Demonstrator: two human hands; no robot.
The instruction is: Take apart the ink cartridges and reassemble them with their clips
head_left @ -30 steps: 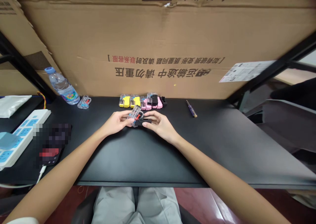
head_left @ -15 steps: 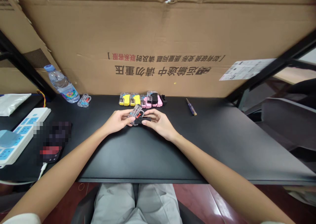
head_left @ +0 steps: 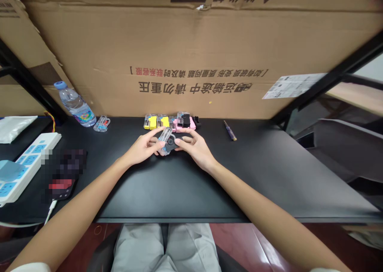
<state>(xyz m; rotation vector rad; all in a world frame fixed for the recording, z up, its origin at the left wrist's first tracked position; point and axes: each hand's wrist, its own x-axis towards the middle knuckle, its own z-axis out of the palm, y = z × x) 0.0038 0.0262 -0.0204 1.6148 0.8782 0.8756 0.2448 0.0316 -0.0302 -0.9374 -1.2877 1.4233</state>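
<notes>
My left hand (head_left: 143,147) and my right hand (head_left: 193,146) meet over the middle of the black table (head_left: 191,184). Together they pinch a small clear plastic cartridge (head_left: 165,139) with a black part (head_left: 171,145) fitted against it. The left fingers grip the clear body; the right fingers press on the black piece. Just behind them a row of small cartridges (head_left: 170,122) in yellow, pink and black lies against the cardboard.
A large cardboard sheet (head_left: 191,56) walls the table's back. A water bottle (head_left: 74,104) and a clear cartridge (head_left: 102,124) lie at back left, a small screwdriver (head_left: 229,130) at back right. A power strip (head_left: 20,164) and a phone (head_left: 61,176) sit at the left.
Both hands have turned the clear cartridge and black part; the red piece seen before is now hidden, and the black part sits folded closer under the clear body.
</notes>
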